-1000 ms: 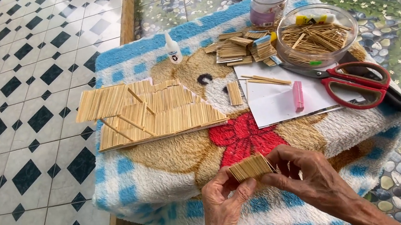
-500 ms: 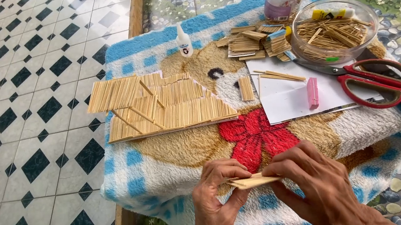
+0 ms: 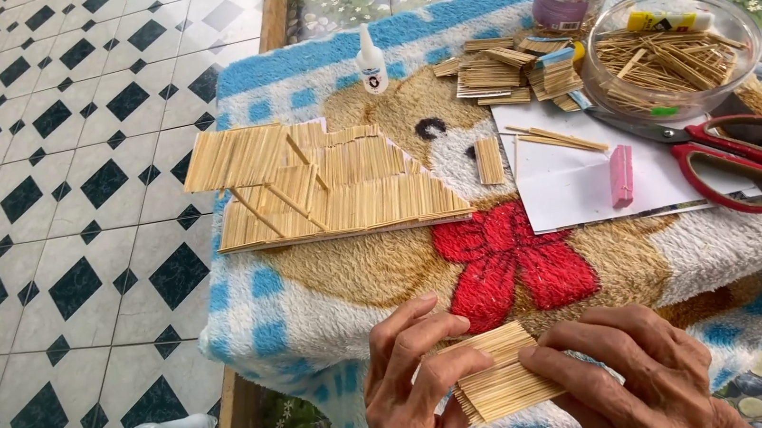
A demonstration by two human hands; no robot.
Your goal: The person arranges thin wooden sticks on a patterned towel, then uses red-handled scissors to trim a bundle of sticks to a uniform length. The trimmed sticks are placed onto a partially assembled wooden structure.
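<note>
A blue-and-white checked blanket (image 3: 288,71) is printed with a tan bear and red bow (image 3: 510,257). Beside the bow, red-handled scissors (image 3: 748,163), a pink eraser (image 3: 621,175) and pale straw-coloured toothpick panels (image 3: 331,191) are seen.

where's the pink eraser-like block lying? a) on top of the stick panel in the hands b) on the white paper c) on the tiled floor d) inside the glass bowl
b: the pink block lies flat on the white paper, left of the red-handled scissors and below the glass bowl in the picture.
</note>
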